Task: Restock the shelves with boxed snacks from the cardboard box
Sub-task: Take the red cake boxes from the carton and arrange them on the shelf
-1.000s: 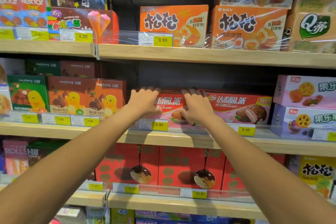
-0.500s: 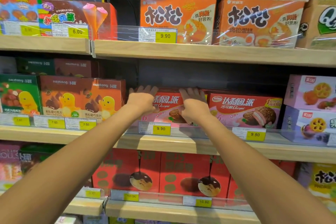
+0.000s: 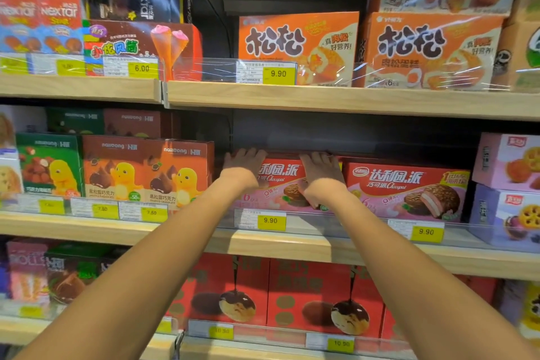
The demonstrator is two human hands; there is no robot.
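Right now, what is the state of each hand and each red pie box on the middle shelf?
Left red and pink cardboard pie box: upright, closed, under both hands.
Right red and pink cardboard pie box: upright, closed, untouched.
Left hand: fingers straight, pressing the left box.
Right hand: fingers straight, pressing the left box.

Your left hand [image 3: 244,162] and right hand [image 3: 320,168] both lie flat against the front of a red and pink pie box [image 3: 280,184] on the middle shelf [image 3: 292,245], fingers straight and reaching its top edge. A matching box [image 3: 406,187] stands just beside it on your right, and yellow chick boxes [image 3: 146,169] on your left. A 9.90 price tag [image 3: 271,220] sits below your hands on the clear rail [image 3: 306,222].
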